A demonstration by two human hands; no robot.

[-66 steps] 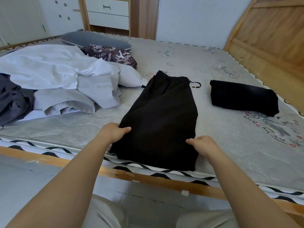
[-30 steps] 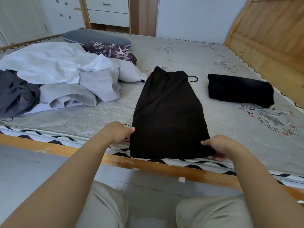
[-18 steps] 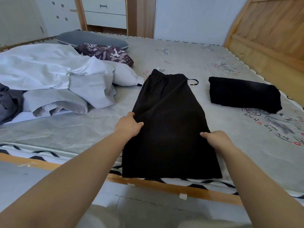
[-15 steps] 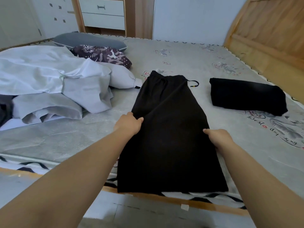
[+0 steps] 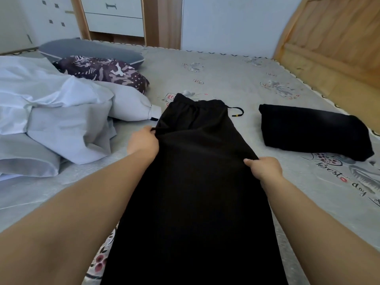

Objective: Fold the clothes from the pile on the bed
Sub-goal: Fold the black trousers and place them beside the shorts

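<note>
Left hand [image 5: 142, 143] and right hand [image 5: 263, 169] each pinch a side edge of long black trousers [image 5: 195, 182], lying flat, drawstring waistband farthest away, on the bed [image 5: 236, 79].

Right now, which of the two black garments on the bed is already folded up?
The compact black bundle lying untouched on the right side of the grey mattress. The long black trousers in the middle lie spread lengthwise, gripped by both hands.

Bed [image 5: 226, 75] with grey printed mattress cover, wooden headboard at right: black trousers [image 5: 197, 182] laid lengthwise mid-bed, folded black garment [image 5: 314, 130] just right of them, pile of white and grey clothes [image 5: 57, 116] at left, camouflage-print garment [image 5: 107, 70] and grey pillow [image 5: 90, 51] beyond it.
</note>
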